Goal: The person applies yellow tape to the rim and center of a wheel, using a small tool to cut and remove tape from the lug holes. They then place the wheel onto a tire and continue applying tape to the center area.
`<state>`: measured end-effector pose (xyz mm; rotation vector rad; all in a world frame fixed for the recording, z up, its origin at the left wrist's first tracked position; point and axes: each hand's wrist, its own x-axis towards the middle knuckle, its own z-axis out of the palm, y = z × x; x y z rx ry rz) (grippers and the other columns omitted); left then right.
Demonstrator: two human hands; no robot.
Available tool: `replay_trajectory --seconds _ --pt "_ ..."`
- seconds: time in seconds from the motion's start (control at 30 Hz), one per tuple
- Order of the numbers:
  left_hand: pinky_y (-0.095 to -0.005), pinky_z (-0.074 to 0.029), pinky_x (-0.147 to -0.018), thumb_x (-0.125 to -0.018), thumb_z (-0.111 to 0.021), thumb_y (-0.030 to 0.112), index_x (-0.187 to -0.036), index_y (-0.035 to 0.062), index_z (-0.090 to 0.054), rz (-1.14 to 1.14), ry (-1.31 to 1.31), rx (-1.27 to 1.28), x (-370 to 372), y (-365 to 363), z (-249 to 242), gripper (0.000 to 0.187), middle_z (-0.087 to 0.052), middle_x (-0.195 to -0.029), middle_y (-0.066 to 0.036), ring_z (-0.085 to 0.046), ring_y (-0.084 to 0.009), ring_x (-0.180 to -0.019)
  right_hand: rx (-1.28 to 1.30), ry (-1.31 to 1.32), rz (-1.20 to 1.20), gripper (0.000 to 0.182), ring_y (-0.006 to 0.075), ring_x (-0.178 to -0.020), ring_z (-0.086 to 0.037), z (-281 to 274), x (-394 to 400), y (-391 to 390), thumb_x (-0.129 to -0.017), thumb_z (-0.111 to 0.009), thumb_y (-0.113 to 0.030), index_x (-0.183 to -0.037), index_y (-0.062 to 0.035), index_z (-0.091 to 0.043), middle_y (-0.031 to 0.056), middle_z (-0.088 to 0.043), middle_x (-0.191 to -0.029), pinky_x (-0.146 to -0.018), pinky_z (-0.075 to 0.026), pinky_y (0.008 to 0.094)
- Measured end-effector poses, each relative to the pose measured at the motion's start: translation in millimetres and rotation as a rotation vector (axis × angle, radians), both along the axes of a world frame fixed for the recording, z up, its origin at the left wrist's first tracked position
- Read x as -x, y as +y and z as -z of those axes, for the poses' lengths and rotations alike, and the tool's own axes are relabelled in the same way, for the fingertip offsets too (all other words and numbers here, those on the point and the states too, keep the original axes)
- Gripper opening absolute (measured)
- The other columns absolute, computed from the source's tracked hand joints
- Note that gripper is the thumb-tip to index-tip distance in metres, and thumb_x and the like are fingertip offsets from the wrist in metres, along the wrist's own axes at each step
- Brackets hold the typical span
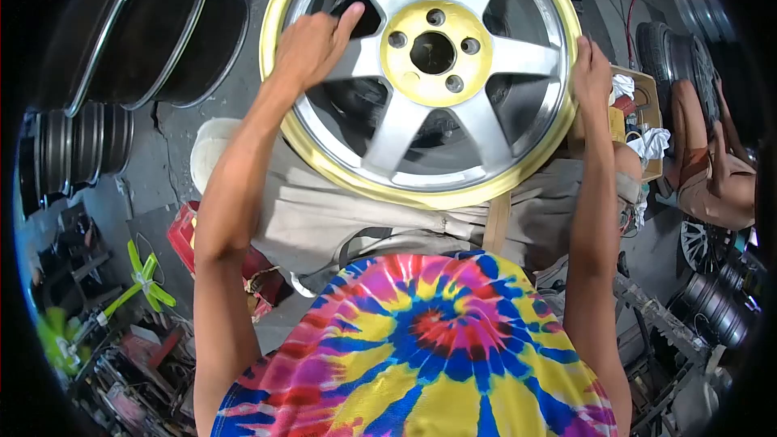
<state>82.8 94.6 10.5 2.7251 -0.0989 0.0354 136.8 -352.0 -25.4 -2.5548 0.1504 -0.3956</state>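
Note:
A silver alloy wheel rim point(396, 136) with a yellow lip and yellow hub lies over my lap, its spoked face toward me. My left hand point(312, 50) is closed at the rim's left side, over the outer lip and the end of a spoke. Its thumb sticks out to the upper right, and the curled fingertips are hidden beneath the hand. On the opposite side, my right hand point(592, 73) grips the outer edge of the lip, fingers bent against it. Dark round openings show between the spokes and in the hub.
Black rims point(174, 40) stand at the upper left. A cardboard box point(650, 101) with rags and cans sits at right, near another person point(716, 186) beside a tyre point(665, 48). A green fan point(144, 279) and a red container point(184, 235) are at lower left.

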Motion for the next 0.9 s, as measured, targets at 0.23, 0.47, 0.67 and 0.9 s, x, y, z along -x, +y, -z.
replay_trajectory --seconds 0.23,0.47,0.67,0.9 --pt "-0.0465 -0.054 -0.074 -0.106 -0.046 0.063 -0.077 -0.0090 -0.075 -0.028 0.300 0.161 30 -1 10 0.083 -0.068 -0.066 -0.028 -0.071 -0.0397 -0.067 0.121 -0.073 -0.037 0.041 0.0533 -0.095 -0.061 -15 -13 24 -0.109 -0.048 -0.036 -0.106 -0.0001 -0.068 0.0318 -0.066 -0.096 -0.082 -0.047 0.0544" --pt "-0.0487 -0.050 -0.065 -0.104 -0.055 0.056 -0.070 -0.0057 -0.071 0.159 0.299 0.243 14 -2 -1 0.072 -0.061 -0.059 -0.025 -0.060 -0.0436 -0.057 0.160 -0.208 -0.004 0.038 0.0429 -0.098 -0.069 -55 22 21 -0.110 -0.048 -0.032 -0.108 -0.0015 -0.070 0.0244 -0.072 -0.105 -0.085 -0.050 0.0481" --pt "-0.0465 -0.055 -0.075 -0.101 -0.063 0.051 -0.097 -0.0035 -0.079 0.156 0.313 0.164 19 1 -14 0.057 -0.070 -0.077 -0.027 -0.069 -0.0437 -0.072 -0.217 0.328 -0.270 0.027 0.0397 -0.086 -0.070 -53 106 111 -0.109 -0.053 -0.026 -0.126 -0.0046 -0.051 0.0231 -0.070 -0.096 -0.078 -0.052 0.0488" --pt "-0.0444 -0.049 -0.064 -0.101 -0.065 0.049 -0.101 -0.0035 -0.078 0.217 0.264 0.172 17 0 -8 0.054 -0.066 -0.068 -0.025 -0.060 -0.0383 -0.059 -0.333 0.512 -0.452 0.014 0.0433 -0.067 -0.063 -37 145 178 -0.105 -0.056 -0.012 -0.112 -0.0038 -0.048 0.0216 -0.062 -0.073 -0.063 -0.047 0.0495"
